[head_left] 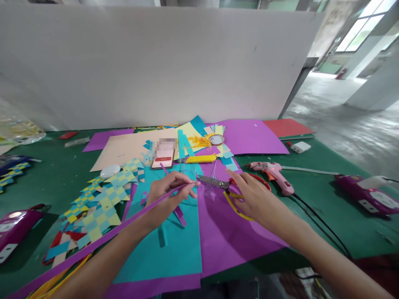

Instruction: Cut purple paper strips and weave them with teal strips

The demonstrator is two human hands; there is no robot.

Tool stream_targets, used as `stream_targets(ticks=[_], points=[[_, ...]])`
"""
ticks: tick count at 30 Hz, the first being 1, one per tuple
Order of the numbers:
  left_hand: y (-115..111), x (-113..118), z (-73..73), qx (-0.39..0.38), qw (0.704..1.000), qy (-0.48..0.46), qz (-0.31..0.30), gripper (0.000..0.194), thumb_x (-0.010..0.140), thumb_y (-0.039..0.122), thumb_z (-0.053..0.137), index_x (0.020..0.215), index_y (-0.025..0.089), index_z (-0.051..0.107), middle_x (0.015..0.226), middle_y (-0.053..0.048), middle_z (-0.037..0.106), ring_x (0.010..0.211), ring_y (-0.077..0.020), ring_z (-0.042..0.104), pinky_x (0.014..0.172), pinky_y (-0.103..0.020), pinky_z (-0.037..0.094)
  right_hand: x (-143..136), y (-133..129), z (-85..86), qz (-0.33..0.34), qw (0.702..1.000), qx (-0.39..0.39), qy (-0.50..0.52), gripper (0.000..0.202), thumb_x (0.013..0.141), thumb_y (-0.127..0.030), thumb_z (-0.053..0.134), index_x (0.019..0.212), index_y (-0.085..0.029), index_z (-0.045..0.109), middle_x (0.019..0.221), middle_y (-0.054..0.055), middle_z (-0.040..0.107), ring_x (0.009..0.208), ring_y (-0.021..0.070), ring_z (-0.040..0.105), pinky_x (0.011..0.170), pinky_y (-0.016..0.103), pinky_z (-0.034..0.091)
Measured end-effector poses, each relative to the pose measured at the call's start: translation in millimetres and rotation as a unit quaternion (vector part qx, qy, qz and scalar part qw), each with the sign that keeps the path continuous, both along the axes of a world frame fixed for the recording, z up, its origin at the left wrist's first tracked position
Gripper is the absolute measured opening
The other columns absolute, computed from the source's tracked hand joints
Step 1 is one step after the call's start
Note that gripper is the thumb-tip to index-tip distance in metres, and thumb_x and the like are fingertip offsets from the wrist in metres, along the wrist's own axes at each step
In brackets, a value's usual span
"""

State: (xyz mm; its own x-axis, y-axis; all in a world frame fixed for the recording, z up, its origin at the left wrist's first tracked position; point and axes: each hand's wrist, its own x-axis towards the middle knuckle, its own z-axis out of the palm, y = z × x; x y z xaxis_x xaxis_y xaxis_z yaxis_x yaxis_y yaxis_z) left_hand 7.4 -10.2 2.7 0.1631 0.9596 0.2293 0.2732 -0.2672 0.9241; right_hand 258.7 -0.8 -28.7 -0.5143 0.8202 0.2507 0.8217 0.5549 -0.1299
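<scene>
Between the thumb and fingers of my left hand (pixel 171 192) is the end of a long purple paper strip (pixel 124 226), which trails down over my forearm to the lower left. My right hand (pixel 249 191) grips a pair of scissors (pixel 220 182) with red and yellow handles. The blades point left, with their tips close to the strip's end at my left fingertips. Under my hands lie a teal paper sheet (pixel 183 261) and a purple sheet (pixel 232 257). Short cut strips (pixel 180 216) rest on the teal sheet, and thin scraps lie near the blades.
A phone (pixel 163 154) and a yellow comb-like piece (pixel 201 158) lie beyond my hands. Woven checkered paper pieces (pixel 106 203) spread at left. To the right are a pink glue gun (pixel 274 172) with a cord and a purple power strip (pixel 364 195). A white board (pixel 156 66) stands behind.
</scene>
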Motion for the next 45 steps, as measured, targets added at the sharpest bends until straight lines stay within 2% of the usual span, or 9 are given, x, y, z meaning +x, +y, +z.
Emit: stream_targets(ticks=[4,8,13,17,21,24,28,35,45], points=[[-1,2,0.4,-0.011,1.000,-0.002,0.007,0.013,0.086,0.030,0.062,0.083,0.018,0.060,0.067,-0.002,0.072,0.079,-0.0212,0.073,0.056,-0.022,0.057,11,10,6.3,-0.029,0.999,0.030,-0.012,0.044,0.083,-0.018,0.056,0.125,-0.016,0.048,0.101,0.013,0.065,0.091,0.0281,0.063,0.073,0.038,0.048],[-1,-1,0.3,0.019,1.000,0.020,0.013,0.011,0.087,0.027,0.061,0.091,0.018,0.066,0.070,-0.002,0.074,0.065,-0.0158,0.072,0.055,-0.020,0.056,21,24,19.9,-0.042,0.998,0.039,0.041,0.043,0.081,-0.036,0.062,0.118,-0.020,0.049,0.107,0.011,0.066,0.098,0.0288,0.063,0.079,0.039,0.047],[0,-6,-2.8,0.065,0.997,0.047,0.012,0.011,0.087,0.025,0.061,0.087,0.019,0.071,0.070,-0.001,0.074,0.062,-0.0148,0.071,0.054,-0.019,0.055,18,31,33.2,-0.021,0.993,0.060,0.101,0.057,0.076,-0.051,0.067,0.118,-0.019,0.045,0.107,0.014,0.064,0.091,0.0280,0.063,0.068,0.034,0.046],[0,-7,-6.5,0.074,0.997,0.022,-0.003,0.008,0.085,0.021,0.064,0.086,0.020,0.072,0.074,-0.002,0.076,0.064,-0.0160,0.072,0.056,-0.021,0.056,5,32,27.5,0.016,0.984,0.097,0.147,0.036,0.083,-0.045,0.062,0.109,-0.021,0.054,0.089,0.007,0.066,0.071,0.0189,0.061,0.061,0.028,0.044],[-1,-5,-5.3,0.063,0.998,0.016,-0.003,0.006,0.083,0.019,0.066,0.086,0.020,0.071,0.065,0.001,0.074,0.058,-0.0144,0.070,0.048,-0.018,0.051,2,31,10.7,0.087,0.973,0.184,0.106,0.028,0.087,-0.033,0.055,0.113,-0.022,0.062,0.082,0.006,0.064,0.065,0.0153,0.057,0.054,0.026,0.039],[-1,-5,-3.5,0.057,0.998,0.029,0.005,0.006,0.082,0.020,0.067,0.086,0.021,0.071,0.064,0.001,0.073,0.056,-0.0146,0.070,0.046,-0.018,0.050,5,30,2.9,0.089,0.969,0.216,0.083,0.028,0.083,-0.024,0.054,0.108,-0.025,0.067,0.073,0.003,0.059,0.059,0.0128,0.051,0.051,0.025,0.035],[-2,-5,-3.1,0.071,0.996,0.060,0.015,0.006,0.080,0.021,0.069,0.085,0.022,0.072,0.061,0.002,0.073,0.054,-0.0152,0.068,0.045,-0.021,0.050,6,28,1.3,0.082,0.969,0.222,0.067,0.033,0.078,-0.020,0.053,0.106,-0.027,0.069,0.068,0.001,0.053,0.056,0.0120,0.046,0.051,0.025,0.034],[-2,-4,-3.0,0.075,0.996,0.046,0.003,0.017,0.075,0.010,0.069,0.084,0.024,0.071,0.061,0.004,0.073,0.054,-0.0140,0.067,0.048,-0.021,0.051,4,26,-0.4,0.085,0.964,0.247,0.052,0.039,0.076,-0.016,0.049,0.107,-0.027,0.069,0.068,0.002,0.053,0.056,0.0124,0.046,0.051,0.025,0.033],[-3,-2,-0.8,0.079,0.996,0.046,-0.007,0.017,0.071,0.009,0.065,0.079,0.023,0.070,0.061,0.003,0.073,0.052,-0.0145,0.065,0.050,-0.023,0.051,4,25,-0.3,0.093,0.952,0.290,0.040,0.038,0.076,-0.014,0.048,0.108,-0.024,0.068,0.068,0.002,0.054,0.056,0.0128,0.048,0.051,0.026,0.034]])
